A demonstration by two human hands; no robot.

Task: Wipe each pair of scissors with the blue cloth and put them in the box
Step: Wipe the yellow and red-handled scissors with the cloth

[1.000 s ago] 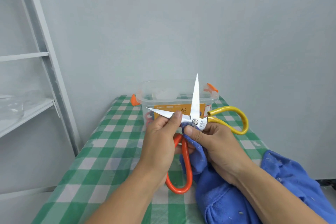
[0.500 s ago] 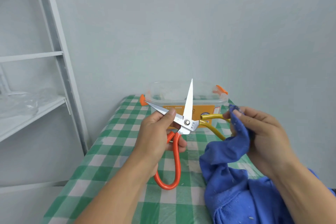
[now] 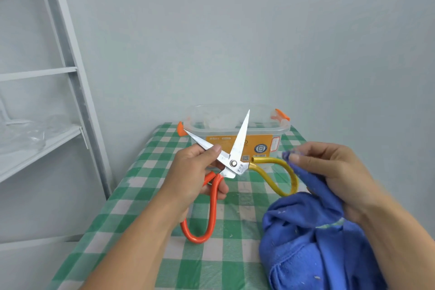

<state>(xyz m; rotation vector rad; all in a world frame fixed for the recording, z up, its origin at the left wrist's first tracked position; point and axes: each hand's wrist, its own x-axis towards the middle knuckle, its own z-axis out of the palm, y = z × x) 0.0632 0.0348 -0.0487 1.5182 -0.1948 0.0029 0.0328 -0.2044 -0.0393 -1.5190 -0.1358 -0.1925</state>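
Note:
My left hand [image 3: 195,172] grips a pair of scissors [image 3: 231,162] near the pivot, thumb on one blade. The blades stand spread apart in the air, one handle loop orange, the other yellow. My right hand [image 3: 329,172] pinches a fold of the blue cloth [image 3: 313,238], held to the right of the scissors and apart from the blades; the yellow loop runs behind the cloth. The rest of the cloth bunches on the table at the lower right. The clear plastic box [image 3: 237,125] with orange clips and an orange label stands open behind the scissors.
A green and white checked table [image 3: 141,195] runs back to a pale wall. A white metal shelf frame [image 3: 70,77] stands at the left, with clear plastic lying on one shelf.
My right hand has drawn the cloth off the scissors' pivot and moved to the right. The left hand keeps the spread scissors, now tilted a little lower.

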